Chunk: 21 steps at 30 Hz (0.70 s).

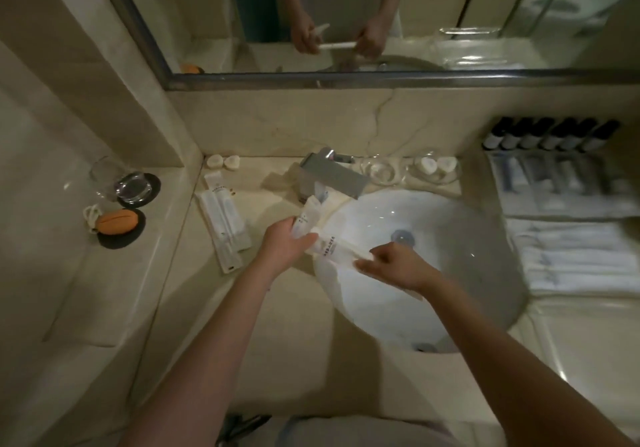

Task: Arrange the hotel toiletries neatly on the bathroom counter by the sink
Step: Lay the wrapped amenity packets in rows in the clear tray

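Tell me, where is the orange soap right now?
The orange soap sits on a dark coaster on the ledge left of the sink, just in front of a glass.

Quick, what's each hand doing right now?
Left hand: closed on a bunch of white paper toiletry packets.
Right hand: pinching one long white paper packet over the white sink.

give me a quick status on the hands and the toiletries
Left hand and right hand both gripping white sachets over the sink. More packets already laid left of basin. Nothing in the way.
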{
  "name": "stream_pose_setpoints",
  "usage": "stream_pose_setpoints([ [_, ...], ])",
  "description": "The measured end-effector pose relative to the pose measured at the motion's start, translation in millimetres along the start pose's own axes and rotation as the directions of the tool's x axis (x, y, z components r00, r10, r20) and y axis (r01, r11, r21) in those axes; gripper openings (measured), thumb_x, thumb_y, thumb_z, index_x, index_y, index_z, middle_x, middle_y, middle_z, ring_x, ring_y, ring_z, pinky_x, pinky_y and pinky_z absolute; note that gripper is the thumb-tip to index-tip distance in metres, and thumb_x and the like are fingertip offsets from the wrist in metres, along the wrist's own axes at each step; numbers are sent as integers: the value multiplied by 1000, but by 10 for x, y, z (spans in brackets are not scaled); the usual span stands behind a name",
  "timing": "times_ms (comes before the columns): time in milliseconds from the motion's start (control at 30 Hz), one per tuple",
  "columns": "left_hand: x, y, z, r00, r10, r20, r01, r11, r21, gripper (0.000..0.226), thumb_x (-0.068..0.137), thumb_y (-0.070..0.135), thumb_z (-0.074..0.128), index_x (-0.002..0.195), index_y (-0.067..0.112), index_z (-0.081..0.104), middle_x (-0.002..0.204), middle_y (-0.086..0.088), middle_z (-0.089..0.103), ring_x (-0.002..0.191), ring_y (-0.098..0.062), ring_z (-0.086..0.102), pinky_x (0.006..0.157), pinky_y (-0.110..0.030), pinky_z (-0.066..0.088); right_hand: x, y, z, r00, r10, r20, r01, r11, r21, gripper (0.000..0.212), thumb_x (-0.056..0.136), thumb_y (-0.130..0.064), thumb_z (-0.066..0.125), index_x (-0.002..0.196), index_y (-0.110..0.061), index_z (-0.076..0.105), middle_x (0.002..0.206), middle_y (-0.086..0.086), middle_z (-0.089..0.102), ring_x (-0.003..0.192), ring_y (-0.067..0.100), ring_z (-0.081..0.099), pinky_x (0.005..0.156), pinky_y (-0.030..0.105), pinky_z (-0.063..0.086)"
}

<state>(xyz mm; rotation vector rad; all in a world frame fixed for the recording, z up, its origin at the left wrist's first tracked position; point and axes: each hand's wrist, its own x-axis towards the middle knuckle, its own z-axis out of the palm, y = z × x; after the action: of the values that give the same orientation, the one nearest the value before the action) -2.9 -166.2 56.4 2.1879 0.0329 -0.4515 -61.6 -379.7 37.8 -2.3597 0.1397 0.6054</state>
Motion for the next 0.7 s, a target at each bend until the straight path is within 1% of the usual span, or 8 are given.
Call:
stream_pose_setpoints([
  [67, -47, 121, 193, 1000, 10, 8, -9, 1000, -22, 22, 84, 19, 66, 102, 6, 66, 100, -12, 69, 92, -27, 64, 78, -32, 48, -105, 166, -95, 999, 5, -45, -8, 998, -68, 46, 86, -49, 56, 58, -16, 40, 59, 0, 45, 65, 20, 50, 62, 32, 35],
  [133, -93, 234, 363, 1000, 20, 22, -20, 999, -31, 23, 85, 19, 66, 104, 7, 65, 98, -10, 68, 89, -25, 62, 75, -27, 45, -186, 302, -172, 994, -2, -105, -10, 993, -114, 37, 87, -46, 56, 66, -17, 47, 72, 4, 54, 80, 28, 57, 68, 33, 39],
  [200, -161, 380, 570, 999, 33, 40, -32, 999, -12, 24, 87, 22, 64, 107, 8, 62, 94, -3, 61, 89, -21, 57, 74, -25, 40, -288, 435, -253, 978, -37, -205, 8, 990, -143, 30, 89, -42, 55, 89, -12, 59, 91, 12, 64, 91, 34, 60, 74, 36, 44],
  [267, -231, 524, 803, 997, 50, 62, -52, 998, 23, 25, 88, 24, 63, 108, 9, 61, 94, 0, 58, 89, -19, 55, 74, -25, 39, -395, 590, -323, 951, -91, -297, 53, 990, -134, 34, 90, -39, 54, 105, -9, 62, 101, 16, 67, 94, 36, 61, 79, 40, 47],
  [400, -310, 750, 1234, 990, 84, 111, -93, 993, 78, 20, 87, 27, 63, 99, 11, 60, 90, -2, 58, 85, -22, 55, 69, -26, 38, -603, 980, -430, 899, -142, -415, 84, 984, -156, 39, 86, -47, 45, 99, -13, 62, 92, 12, 68, 88, 34, 62, 77, 39, 44],
  [500, -336, 898, 1496, 986, 113, 122, -128, 985, 120, 21, 87, 30, 62, 93, 10, 62, 86, -2, 60, 83, -24, 57, 63, -28, 39, -753, 1330, -548, 872, -86, -483, 14, 989, -149, 32, 89, -42, 54, 98, -12, 58, 90, 12, 69, 86, 34, 63, 76, 37, 43],
  [600, -335, 1027, 1719, 983, 118, 143, -140, 978, 156, 28, 86, 34, 62, 95, 7, 64, 86, -3, 62, 81, -23, 57, 67, -29, 41, -918, 1679, -690, 856, -50, -515, -37, 987, -157, 29, 90, -38, 56, 99, -10, 55, 88, 14, 69, 85, 36, 63, 73, 38, 42],
  [700, -319, 1158, 1935, 973, 137, 184, -178, 956, 233, 28, 86, 36, 61, 98, 11, 63, 89, 1, 62, 82, -19, 57, 67, -25, 37, -1058, 2014, -818, 846, -32, -532, -57, 987, -149, 25, 90, -34, 57, 97, -10, 56, 89, 13, 69, 85, 36, 63, 73, 37, 42],
])
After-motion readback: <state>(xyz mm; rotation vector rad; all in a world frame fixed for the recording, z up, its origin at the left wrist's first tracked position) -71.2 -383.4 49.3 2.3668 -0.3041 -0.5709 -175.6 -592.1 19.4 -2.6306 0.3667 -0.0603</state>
